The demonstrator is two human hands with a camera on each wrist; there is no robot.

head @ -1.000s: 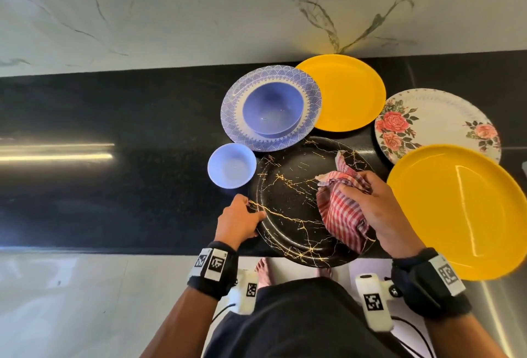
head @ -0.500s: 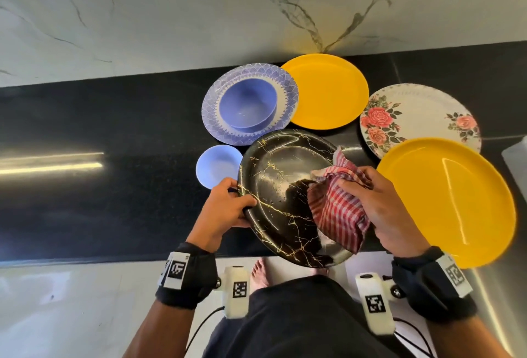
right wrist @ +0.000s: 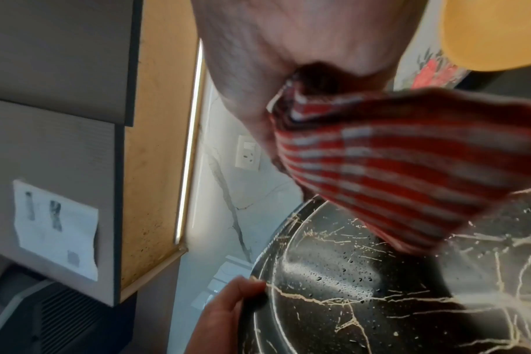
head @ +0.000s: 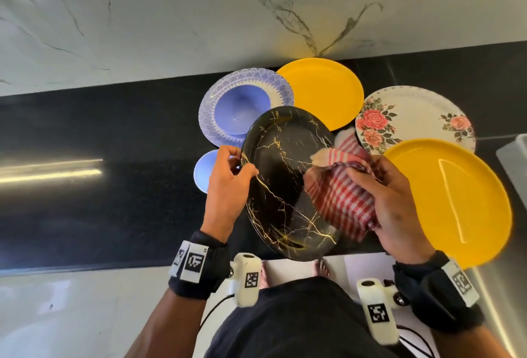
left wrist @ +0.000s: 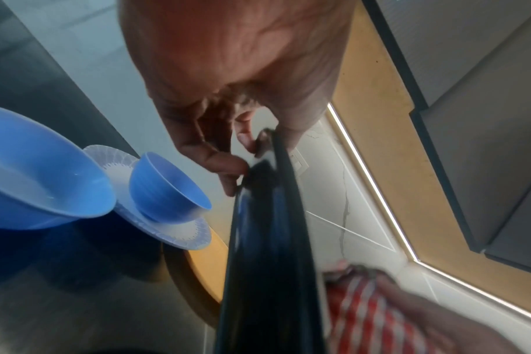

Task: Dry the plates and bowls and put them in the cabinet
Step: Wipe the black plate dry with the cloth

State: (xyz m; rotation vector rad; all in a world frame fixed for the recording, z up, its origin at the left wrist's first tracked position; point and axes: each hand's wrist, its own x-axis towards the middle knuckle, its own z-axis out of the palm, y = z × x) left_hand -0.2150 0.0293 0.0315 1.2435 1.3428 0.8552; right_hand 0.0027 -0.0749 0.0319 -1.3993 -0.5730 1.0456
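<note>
Black plate point(head: 281, 183) tilted, pinched by left hand point(head: 226, 189); right hand point(head: 395, 209) clutches cloth point(head: 340, 199).

Your left hand point(head: 226, 186) pinches the black plate point(head: 281, 175) rim, thumb in front, fingers point(left wrist: 228, 165) behind. Your right hand point(head: 395, 201) clutches the checked cloth point(head: 340, 198) beneath curled fingers.

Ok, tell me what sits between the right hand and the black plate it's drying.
Only the red checked cloth. The right hand grips it bunched against the black plate, so the fingers do not touch the plate directly. The left hand pinches the plate's opposite rim, holding it tilted above the counter. Water droplets still show on the plate.
</note>
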